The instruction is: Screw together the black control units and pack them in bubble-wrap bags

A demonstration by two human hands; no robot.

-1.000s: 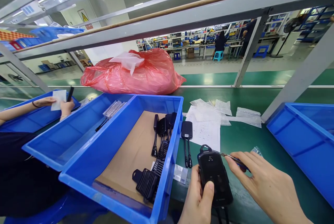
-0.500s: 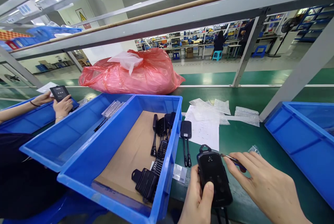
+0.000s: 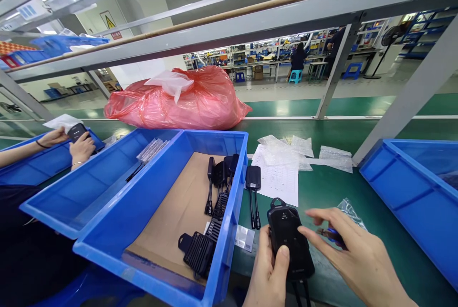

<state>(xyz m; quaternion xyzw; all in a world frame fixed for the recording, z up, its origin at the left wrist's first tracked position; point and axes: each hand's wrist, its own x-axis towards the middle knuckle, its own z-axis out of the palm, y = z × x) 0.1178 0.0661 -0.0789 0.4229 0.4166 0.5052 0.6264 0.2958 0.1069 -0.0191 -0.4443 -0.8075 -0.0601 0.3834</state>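
My left hand (image 3: 267, 271) is closed around a flat black electronic unit (image 3: 291, 242) with a hanging loop at its top and two cables at the bottom. Its glossy face is turned up towards me. My right hand (image 3: 361, 254) keeps a small blue-handled tool with a metal tip (image 3: 334, 236) against the palm; the fingers partly hide it. The thumb and index finger of that hand are spread apart at the unit's right edge. A similar black unit with two cables (image 3: 253, 180) lies on the green bench beside the blue bin.
The blue bin (image 3: 153, 214) on my left holds several black units (image 3: 198, 252) on cardboard. Another blue bin (image 3: 415, 197) stands at right. Paper sheets (image 3: 288, 187), clear bags and a red plastic bag (image 3: 182, 101) lie behind. A co-worker's hands (image 3: 80, 147) handle a black unit at far left.
My right hand has drawn the tool back from the unit's top edge into the palm, and its fingers have spread. The co-worker's unit has tilted beside white material.
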